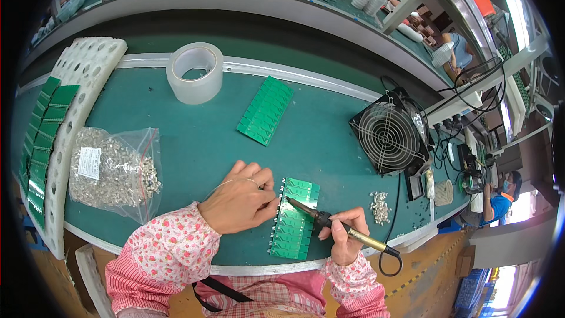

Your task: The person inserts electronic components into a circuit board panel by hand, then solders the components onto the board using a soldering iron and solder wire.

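Observation:
My right hand [346, 237] is closed around a soldering iron [322, 219] with a dark grip and a brass-coloured rear end. Its tip reaches the left part of a green circuit board panel [294, 238] that lies flat near the table's front edge. Small metal connectors line the panel's left edge. My left hand [241, 201] is curled just left of this panel, fingertips close to that edge. A thin pale solder wire [228, 181] runs over its back towards the pinched fingers; the wire's end is hidden. Farther back lies a second green panel [265, 111].
A clear tape roll [203, 89] stands at the back. On the left, a bag of small metal parts [112, 171] lies beside a white foam tray [88, 65] bearing green panels [50, 123]. A fan [385, 135], the iron's cord [399, 200] and loose metal parts [379, 208] occupy the right.

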Demonstrator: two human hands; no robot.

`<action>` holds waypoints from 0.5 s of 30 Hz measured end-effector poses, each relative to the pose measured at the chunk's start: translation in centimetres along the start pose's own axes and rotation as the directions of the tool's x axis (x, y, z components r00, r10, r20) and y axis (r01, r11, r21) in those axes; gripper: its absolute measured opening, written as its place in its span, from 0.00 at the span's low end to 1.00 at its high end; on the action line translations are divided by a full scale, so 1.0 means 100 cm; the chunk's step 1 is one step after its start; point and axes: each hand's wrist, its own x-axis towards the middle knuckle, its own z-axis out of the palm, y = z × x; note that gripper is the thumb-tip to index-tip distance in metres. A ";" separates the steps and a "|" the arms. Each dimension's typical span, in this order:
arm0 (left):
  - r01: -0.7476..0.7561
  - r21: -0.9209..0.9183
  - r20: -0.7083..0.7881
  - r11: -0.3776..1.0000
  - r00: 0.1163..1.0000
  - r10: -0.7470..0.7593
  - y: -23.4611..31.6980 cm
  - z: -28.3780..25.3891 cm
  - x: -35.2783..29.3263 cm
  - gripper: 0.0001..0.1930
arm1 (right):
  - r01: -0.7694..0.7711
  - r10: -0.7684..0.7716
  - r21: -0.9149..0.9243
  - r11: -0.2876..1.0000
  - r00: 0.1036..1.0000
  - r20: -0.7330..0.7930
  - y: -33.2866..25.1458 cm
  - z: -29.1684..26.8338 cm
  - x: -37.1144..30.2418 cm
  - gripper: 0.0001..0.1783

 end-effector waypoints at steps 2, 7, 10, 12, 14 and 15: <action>-0.002 0.009 -0.002 1.000 1.000 0.002 0.000 0.000 0.000 0.10 | 0.010 -0.010 -0.017 1.000 1.000 0.017 0.000 0.000 0.000 0.09; 0.006 -0.010 -0.009 1.000 1.000 -0.006 -0.002 0.001 0.000 0.10 | 0.048 -0.046 -0.034 0.998 0.998 0.042 -0.001 0.000 0.000 0.09; 0.019 -0.014 -0.017 1.000 1.000 -0.020 -0.002 0.002 0.000 0.10 | 0.045 -0.044 -0.039 0.998 0.999 0.027 -0.001 0.000 -0.001 0.09; 0.005 -0.013 -0.026 1.000 1.000 -0.006 -0.002 0.002 -0.001 0.10 | 0.024 -0.024 -0.008 1.000 0.999 -0.021 -0.002 0.001 -0.002 0.09; -0.001 -0.016 -0.031 1.000 1.000 0.001 -0.002 0.003 0.000 0.10 | 0.015 -0.015 -0.020 1.000 1.000 -0.021 -0.002 0.000 -0.002 0.09; -0.005 -0.015 -0.034 1.000 0.999 0.004 -0.003 0.003 0.000 0.10 | 0.004 -0.004 -0.016 1.000 0.999 -0.034 -0.002 0.000 -0.001 0.09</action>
